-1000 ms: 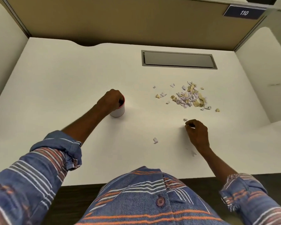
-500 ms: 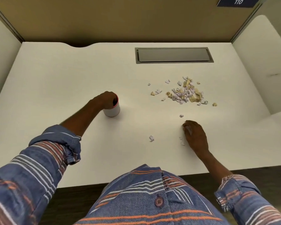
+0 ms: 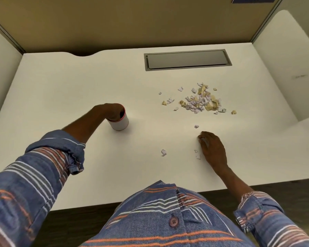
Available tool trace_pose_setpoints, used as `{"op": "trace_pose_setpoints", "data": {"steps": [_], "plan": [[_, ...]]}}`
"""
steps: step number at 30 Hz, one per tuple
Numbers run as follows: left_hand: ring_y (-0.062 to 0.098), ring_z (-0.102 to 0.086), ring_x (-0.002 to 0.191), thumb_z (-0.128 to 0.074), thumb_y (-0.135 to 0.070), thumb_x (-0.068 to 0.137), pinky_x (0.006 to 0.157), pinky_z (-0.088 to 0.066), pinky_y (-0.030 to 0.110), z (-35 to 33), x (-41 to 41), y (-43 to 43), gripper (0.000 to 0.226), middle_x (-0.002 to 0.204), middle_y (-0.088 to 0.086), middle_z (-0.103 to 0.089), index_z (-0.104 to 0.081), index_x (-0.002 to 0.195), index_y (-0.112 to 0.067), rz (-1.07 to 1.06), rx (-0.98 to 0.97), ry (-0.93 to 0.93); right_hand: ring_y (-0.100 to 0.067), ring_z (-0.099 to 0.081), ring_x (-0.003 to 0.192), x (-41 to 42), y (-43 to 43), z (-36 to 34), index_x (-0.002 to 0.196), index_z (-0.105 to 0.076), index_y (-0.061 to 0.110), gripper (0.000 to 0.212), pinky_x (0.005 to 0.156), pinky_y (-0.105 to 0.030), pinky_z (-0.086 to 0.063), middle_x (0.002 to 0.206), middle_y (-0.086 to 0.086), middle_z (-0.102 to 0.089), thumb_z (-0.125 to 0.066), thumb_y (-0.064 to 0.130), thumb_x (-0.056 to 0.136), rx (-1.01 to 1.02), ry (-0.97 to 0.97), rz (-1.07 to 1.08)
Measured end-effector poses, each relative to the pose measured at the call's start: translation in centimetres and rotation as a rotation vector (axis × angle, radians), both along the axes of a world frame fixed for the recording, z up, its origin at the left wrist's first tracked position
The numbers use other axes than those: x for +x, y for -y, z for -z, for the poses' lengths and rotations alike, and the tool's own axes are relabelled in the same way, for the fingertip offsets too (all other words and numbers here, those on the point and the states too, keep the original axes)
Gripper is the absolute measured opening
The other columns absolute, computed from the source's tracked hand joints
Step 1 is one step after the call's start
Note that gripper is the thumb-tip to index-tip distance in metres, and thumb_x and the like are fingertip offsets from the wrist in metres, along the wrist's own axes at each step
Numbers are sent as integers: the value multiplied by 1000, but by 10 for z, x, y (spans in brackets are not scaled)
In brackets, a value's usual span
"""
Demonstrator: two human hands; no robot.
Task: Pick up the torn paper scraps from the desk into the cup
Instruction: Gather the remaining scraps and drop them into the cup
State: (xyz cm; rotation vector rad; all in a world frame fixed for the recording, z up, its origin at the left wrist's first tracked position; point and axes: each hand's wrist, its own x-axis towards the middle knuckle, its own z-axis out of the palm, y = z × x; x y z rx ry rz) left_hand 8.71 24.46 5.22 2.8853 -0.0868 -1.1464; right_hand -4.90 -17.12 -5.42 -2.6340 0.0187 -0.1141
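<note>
while our left hand (image 3: pixel 112 112) curls round the cup (image 3: pixel 120 123) near the middle of the desk (image 3: pixel 61 86), our right hand (image 3: pixel 212 148), palm down towards the front edge, pinches a scrap (image 3: pixel 203 140); the pile (image 3: pixel 202 102) sits towards the far right corner.

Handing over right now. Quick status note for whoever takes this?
Left hand grips the cup by its rim, upright on the desk.
Right hand pinches a scrap against the desk, nearer the front.
Main pile lies farther back; loose scraps lie near the right hand.
Cup contents hidden. Left: the pile and loose scraps into the cup.
</note>
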Motion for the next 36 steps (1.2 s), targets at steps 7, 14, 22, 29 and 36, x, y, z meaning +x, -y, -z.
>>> {"op": "trace_pose_setpoints", "data": {"steps": [7,14,22,29,36], "plan": [[27,-59,100,-43,8,85,80,-48,35,-19,-7,-14,40,115,11,-65,-66,116,-6,38,-177,50,-24,-58,117,1,3,0,114,-69,14,20,99,-32,-46,128,-2,-65,-58,17,98,3,8,-13],[15,-62,96,-76,-17,79,87,-55,35,-44,-1,-21,28,104,-5,-71,-76,106,-25,27,-181,112,-23,-58,117,0,3,0,114,-68,14,19,99,-26,-41,128,-2,-65,-59,17,97,9,23,-22],[27,-62,102,-58,2,87,76,-48,31,-35,-8,-3,39,121,9,-65,-70,120,-16,57,-16,39,-26,-59,118,-1,2,-4,113,-69,10,19,102,-32,-43,128,-6,-65,-60,13,97,25,20,-28],[34,-53,126,-51,-3,96,99,-46,36,-19,-6,1,43,139,15,-54,-51,138,-5,20,79,11,-25,-56,123,-3,3,-9,118,-68,9,23,107,-32,-43,133,-6,-62,-59,11,97,23,-18,-63],[33,-53,126,-52,-4,94,102,-47,38,-12,-7,0,43,139,14,-55,-51,137,-6,69,104,-25,-27,-50,132,-9,1,-16,126,-64,6,30,114,-34,-38,142,-10,-56,-57,9,98,26,-74,-90]]}}
